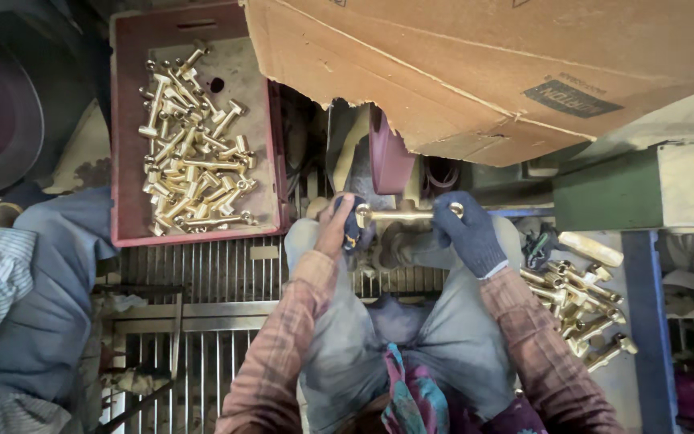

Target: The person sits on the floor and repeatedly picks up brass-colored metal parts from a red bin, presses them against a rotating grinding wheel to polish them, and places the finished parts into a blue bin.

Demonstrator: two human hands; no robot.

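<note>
Brass fitting [407,214] lies level just below the dark red wheel [387,157], gripped at both ends: the left hand [345,227] has its fingers wrapped round one end, the gloved right hand [467,229] is closed on the other. Judging by the piles, much is finished: the red tray [126,120] at the left holds many bright pieces [190,153], while a smaller heap [580,305] waits by the right knee.

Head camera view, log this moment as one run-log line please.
left hand: grips brass fitting end | right hand: gloved, grips other end | fitting: level, below grinding wheel | red tray: brass parts, left
</note>
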